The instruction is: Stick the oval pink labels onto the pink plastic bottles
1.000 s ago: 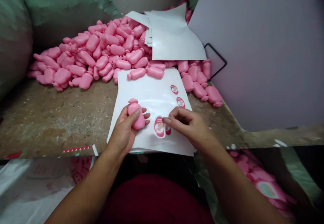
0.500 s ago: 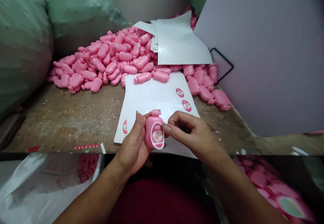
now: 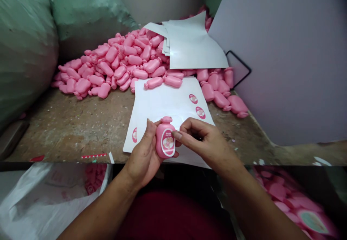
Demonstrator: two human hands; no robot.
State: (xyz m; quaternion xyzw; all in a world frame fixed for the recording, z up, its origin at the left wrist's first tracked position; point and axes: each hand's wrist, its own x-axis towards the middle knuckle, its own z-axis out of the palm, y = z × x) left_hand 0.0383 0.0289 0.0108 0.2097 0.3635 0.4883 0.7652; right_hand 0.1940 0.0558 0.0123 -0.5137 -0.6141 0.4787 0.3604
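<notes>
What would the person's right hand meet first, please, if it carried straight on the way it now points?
The right hand points left, so it would most likely meet the labelled side of the pink plastic bottle held in the left hand; its thumb may already touch it, though depth is unclear.

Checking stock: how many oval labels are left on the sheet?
3: one label, another near the right edge of the sheet, a third at its left edge. The left hand and right hand may hide more.

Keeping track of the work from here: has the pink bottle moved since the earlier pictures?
Yes. The pink bottle, held in the left hand beside the right hand, has moved right, closer to the lower oval label on the white sheet.
</notes>
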